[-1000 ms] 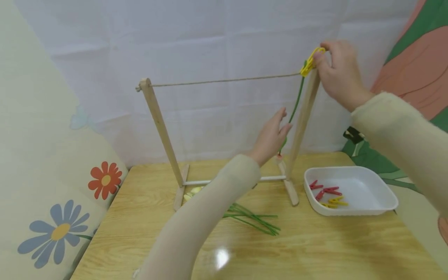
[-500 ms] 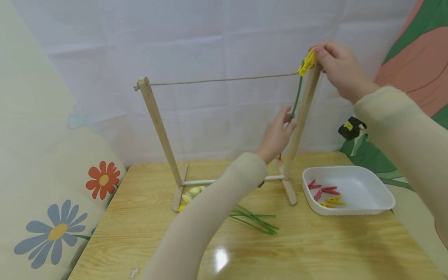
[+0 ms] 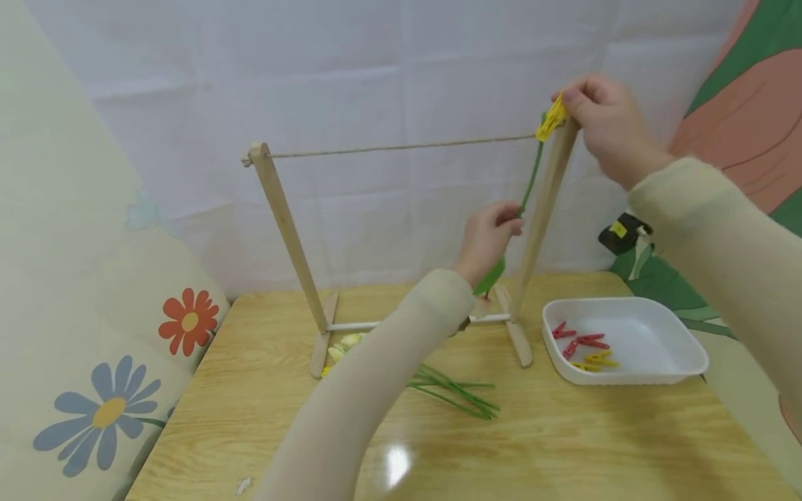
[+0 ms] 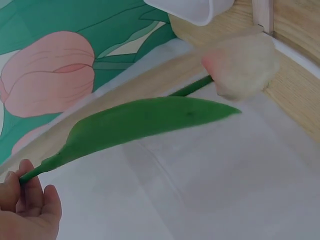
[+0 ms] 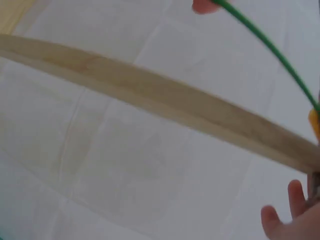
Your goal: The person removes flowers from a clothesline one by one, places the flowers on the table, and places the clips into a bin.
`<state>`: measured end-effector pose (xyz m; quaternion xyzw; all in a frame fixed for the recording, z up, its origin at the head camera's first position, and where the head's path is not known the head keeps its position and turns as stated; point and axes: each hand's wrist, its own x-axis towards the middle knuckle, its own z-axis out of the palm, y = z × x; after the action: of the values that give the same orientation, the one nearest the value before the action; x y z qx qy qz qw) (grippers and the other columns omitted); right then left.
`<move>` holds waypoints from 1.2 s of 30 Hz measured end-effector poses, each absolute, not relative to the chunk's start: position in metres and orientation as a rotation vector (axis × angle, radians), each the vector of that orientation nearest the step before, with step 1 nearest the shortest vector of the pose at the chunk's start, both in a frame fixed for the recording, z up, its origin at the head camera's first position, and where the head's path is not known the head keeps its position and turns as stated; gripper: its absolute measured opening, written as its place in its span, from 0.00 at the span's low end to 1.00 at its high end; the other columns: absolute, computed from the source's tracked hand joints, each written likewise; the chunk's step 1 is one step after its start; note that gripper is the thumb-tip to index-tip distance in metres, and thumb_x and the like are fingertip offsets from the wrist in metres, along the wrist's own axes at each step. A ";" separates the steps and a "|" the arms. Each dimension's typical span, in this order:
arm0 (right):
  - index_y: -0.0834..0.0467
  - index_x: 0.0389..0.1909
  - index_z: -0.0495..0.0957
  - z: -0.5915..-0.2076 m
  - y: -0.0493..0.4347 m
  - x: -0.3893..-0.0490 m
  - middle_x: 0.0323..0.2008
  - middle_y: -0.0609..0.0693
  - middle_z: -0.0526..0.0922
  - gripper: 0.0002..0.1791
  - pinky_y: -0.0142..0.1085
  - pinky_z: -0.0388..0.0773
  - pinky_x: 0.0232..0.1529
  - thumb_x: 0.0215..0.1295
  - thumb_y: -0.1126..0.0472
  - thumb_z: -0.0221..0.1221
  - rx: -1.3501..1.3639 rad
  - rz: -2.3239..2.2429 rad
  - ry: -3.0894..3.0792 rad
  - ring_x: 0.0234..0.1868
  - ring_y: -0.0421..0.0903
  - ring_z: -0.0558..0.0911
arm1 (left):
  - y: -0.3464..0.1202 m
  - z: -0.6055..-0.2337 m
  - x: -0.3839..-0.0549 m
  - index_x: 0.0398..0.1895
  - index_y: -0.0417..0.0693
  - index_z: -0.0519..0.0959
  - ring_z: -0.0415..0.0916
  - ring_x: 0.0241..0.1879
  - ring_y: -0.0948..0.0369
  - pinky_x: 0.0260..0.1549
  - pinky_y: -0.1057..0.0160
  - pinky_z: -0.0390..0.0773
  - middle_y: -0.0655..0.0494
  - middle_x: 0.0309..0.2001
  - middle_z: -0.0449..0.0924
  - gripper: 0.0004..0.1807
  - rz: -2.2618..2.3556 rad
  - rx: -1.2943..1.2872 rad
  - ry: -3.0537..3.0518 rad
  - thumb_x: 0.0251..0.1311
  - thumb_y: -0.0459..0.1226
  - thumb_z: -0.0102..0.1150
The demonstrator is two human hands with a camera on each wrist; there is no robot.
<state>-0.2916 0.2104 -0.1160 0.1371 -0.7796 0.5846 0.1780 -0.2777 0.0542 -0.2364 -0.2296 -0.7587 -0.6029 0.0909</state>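
Observation:
A tulip (image 4: 245, 65) with a pale pink-tinged bloom hangs head down at the right end of the twine (image 3: 401, 146). Its green stem (image 3: 532, 179) runs up to a yellow clothespin (image 3: 551, 120) beside the top of the right wooden post (image 3: 544, 202). My left hand (image 3: 489, 238) pinches the stem partway down, above the broad leaf (image 4: 145, 122). Up at the post top, my right hand (image 3: 610, 129) grips the clothespin's upper end between thumb and fingers. In the right wrist view only a sliver of the clothespin (image 5: 315, 122) shows.
Several green-stemmed tulips (image 3: 454, 393) lie on the table, partly hidden by my left sleeve. A white tray (image 3: 679, 341) at the right holds red clothespins (image 3: 589, 341) and yellow ones (image 3: 598, 359). The left post (image 3: 282, 223) carries the twine's other end.
My left hand, first spread beside the stem, has closed its fingers on it. The tulip's lower part has swung left. My right hand stays at the clothespin, which sits slightly lower than half a second ago.

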 end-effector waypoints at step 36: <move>0.53 0.48 0.71 -0.181 0.215 -0.248 0.42 0.43 0.71 0.06 0.28 0.65 0.42 0.74 0.63 0.50 0.313 1.428 -1.772 0.43 0.37 0.71 | -0.061 -0.268 -0.240 0.50 0.30 0.78 0.81 0.45 0.51 0.49 0.67 0.79 0.40 0.45 0.83 0.13 -1.739 -0.658 -2.383 0.63 0.25 0.56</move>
<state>-0.2484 0.2146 -0.1806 0.1243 -0.7037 0.5671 0.4096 -0.2403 -0.0607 -0.2683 -0.2173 -0.7870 -0.5743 0.0593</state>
